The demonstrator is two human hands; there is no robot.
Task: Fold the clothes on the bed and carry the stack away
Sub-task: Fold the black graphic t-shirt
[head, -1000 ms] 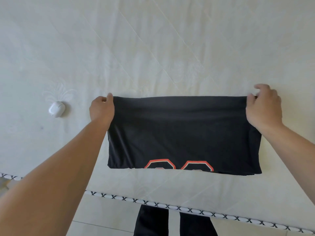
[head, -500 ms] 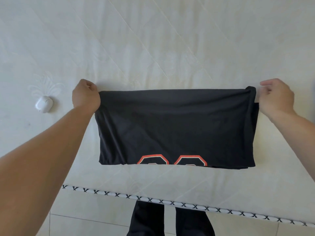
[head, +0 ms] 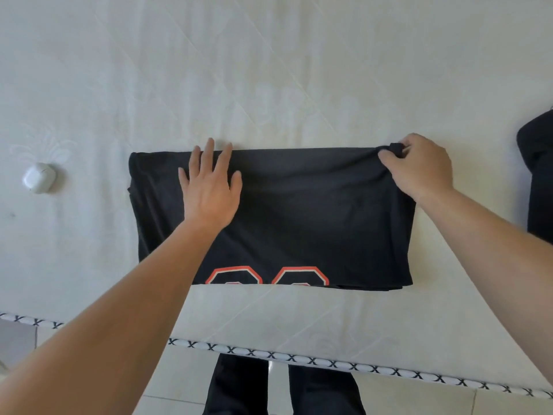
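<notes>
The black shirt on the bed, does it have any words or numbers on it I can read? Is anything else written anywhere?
Black shirt: two orange-outlined shapes at its near edge, likely the tops of two digits; the fold cuts them off, so they cannot be read.
White case on the bed: no writing visible.
Bed edge trim: a row of "X" marks, a pattern, not words.

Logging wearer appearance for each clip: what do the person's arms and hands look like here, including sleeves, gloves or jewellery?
Both forearms are bare up to the frame edge, with no sleeve showing. The left hand and right hand are bare too: no gloves, and no watch, bracelet or ring is visible. Below the bed's edge, the person's legs are in dark trousers.
</notes>
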